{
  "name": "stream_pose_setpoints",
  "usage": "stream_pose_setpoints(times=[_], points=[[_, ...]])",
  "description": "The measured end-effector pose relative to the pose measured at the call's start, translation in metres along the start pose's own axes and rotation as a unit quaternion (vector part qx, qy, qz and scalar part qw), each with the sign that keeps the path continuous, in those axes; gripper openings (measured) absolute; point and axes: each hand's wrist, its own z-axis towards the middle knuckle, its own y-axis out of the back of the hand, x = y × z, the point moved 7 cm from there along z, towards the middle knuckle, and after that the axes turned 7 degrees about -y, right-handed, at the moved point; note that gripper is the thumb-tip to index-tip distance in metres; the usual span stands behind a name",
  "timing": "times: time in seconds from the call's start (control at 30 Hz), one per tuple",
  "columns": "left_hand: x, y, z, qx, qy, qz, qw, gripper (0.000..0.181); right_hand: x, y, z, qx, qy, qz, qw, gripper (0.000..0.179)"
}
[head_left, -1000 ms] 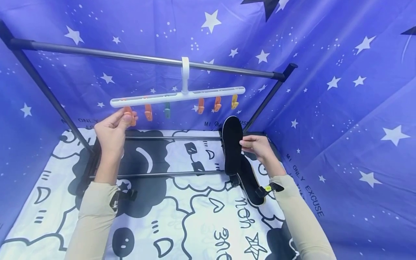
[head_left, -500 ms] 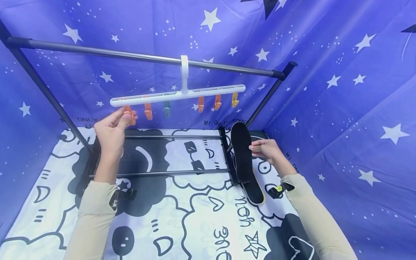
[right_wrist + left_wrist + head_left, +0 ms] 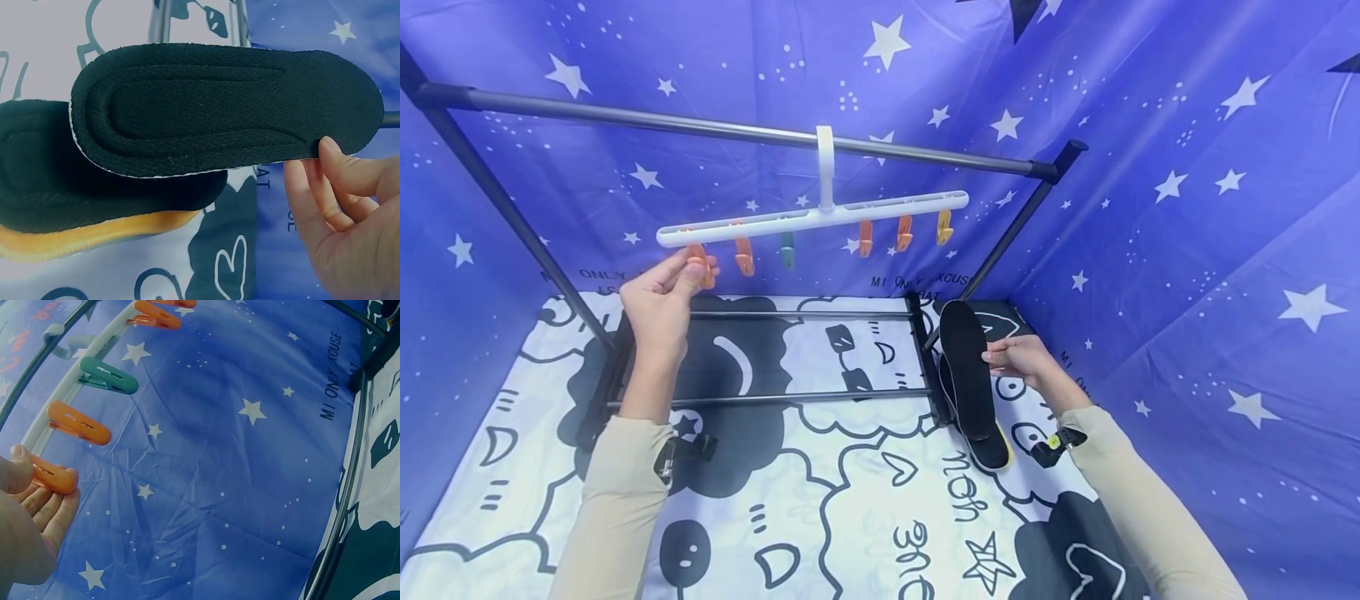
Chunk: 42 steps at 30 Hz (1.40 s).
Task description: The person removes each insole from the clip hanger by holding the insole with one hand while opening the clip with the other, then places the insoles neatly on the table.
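A white clip hanger [image 3: 760,224] hangs by its hook on the rack's top bar. My left hand [image 3: 657,308] pinches the orange clip [image 3: 703,273] at its left end between thumb and fingers; the left wrist view shows this clip [image 3: 55,477] up close. At the right, my right hand [image 3: 1028,362] pinches the long edge of a black insole [image 3: 967,367], which is held upright near the rack's right foot. Below it lies a second black insole [image 3: 992,452], partly covered in view; the right wrist view shows its yellow-orange side [image 3: 106,235].
More clips hang along the hanger, among them a green one [image 3: 787,252] and a yellow one [image 3: 944,227]. The dark metal rack [image 3: 647,122] stands on a black-and-white patterned cloth [image 3: 820,517]. Blue star-printed curtains [image 3: 1187,250] close in the back and sides.
My right hand has moved right and down with the insole, lowering it toward the second insole. The left hand keeps its place on the orange clip.
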Motion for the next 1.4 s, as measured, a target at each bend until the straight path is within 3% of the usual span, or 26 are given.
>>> stream_pose_setpoints(times=[0.57, 0.83, 1.4], points=[[0.001, 0.000, 0.001, 0.002, -0.001, -0.001, 1.0000, 0.031, -0.021, -0.002, 0.003, 0.024, -0.037, -0.028, 0.9986, 0.030], [0.003, 0.002, 0.002, 0.006, -0.002, 0.004, 1.0000, 0.031, -0.033, -0.004, 0.005, 0.029, -0.050, -0.016, 0.9982, 0.012], [0.004, 0.000, 0.002, 0.000, 0.005, 0.000, 1.0000, 0.031, -0.048, -0.007, 0.013, 0.017, -0.056, -0.038, 0.9976, 0.019]])
